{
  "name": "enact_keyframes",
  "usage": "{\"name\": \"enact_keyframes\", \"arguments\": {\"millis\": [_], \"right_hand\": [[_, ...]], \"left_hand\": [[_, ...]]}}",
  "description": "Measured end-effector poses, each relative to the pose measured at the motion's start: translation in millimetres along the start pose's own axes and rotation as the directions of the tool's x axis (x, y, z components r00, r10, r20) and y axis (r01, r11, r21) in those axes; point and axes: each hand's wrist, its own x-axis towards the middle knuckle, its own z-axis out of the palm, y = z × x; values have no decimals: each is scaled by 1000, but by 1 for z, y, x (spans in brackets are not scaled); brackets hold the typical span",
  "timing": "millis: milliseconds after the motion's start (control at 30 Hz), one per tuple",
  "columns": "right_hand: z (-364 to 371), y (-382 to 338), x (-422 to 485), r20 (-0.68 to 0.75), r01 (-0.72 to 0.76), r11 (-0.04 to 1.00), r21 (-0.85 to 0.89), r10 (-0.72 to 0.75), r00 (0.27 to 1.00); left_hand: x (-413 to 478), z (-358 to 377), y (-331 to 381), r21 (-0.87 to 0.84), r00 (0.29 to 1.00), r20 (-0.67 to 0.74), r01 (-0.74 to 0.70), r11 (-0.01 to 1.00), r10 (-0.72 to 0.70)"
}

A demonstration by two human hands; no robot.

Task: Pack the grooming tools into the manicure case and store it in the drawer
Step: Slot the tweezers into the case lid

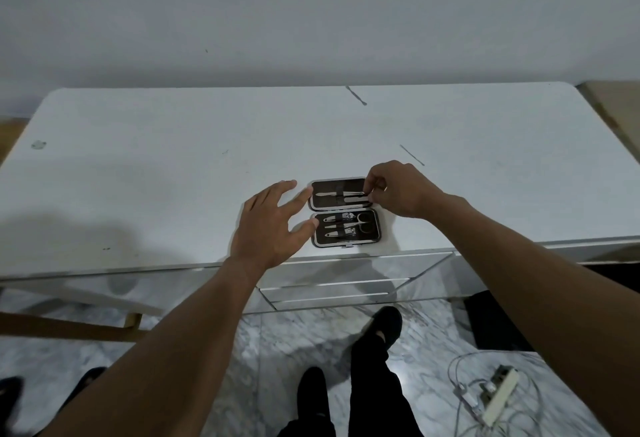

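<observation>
The manicure case [374,234], a small dark-brown rectangular clamshell with a silver metal rim, lies open and flat near the front edge of the white worktop [156,177], directly above the mirrored drawer fronts [346,284]. That looks handy for stowing it afterwards. Its two halves sit one behind the other, each with its long axis running left to right, parallel to the worktop's front edge, and the clasp faces the person. The tools inside lie along that same axis, slim ends to the left, with the loop handles of the small steel scissors [362,222] to the right. In the far half, the right hand [398,191] pinches the right end of a slim steel tool [337,194], its fingers [375,182] curled together on it, probably seating it under its strap. The left hand [273,225] is spread, fingers straight and apart, their tips at the case's left edge, seemingly steadying it. Two thin loose metal sticks [412,155] lie farther back, well apart from the case.
</observation>
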Motion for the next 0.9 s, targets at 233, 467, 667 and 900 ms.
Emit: {"name": "enact_keyframes", "arguments": {"millis": [233, 467, 667, 900], "right_hand": [[-6, 1, -1, -2, 73, 989, -127, -74, 997], [-6, -2, 0, 10, 129, 966, -222, -130, 991], [-4, 3, -2, 21, 147, 961, -233, -146, 989], [-2, -1, -3, 7, 163, 952, -260, -167, 986]], "left_hand": [[1, -1, 0, 16, 1000, 14, 6, 1000, -7], [0, 0, 0, 14, 1000, 17, 10, 1000, -10], [0, 0, 0, 6, 1000, 13, 6, 1000, -6], [0, 0, 0, 11, 1000, 9, 6, 1000, -7]]}}
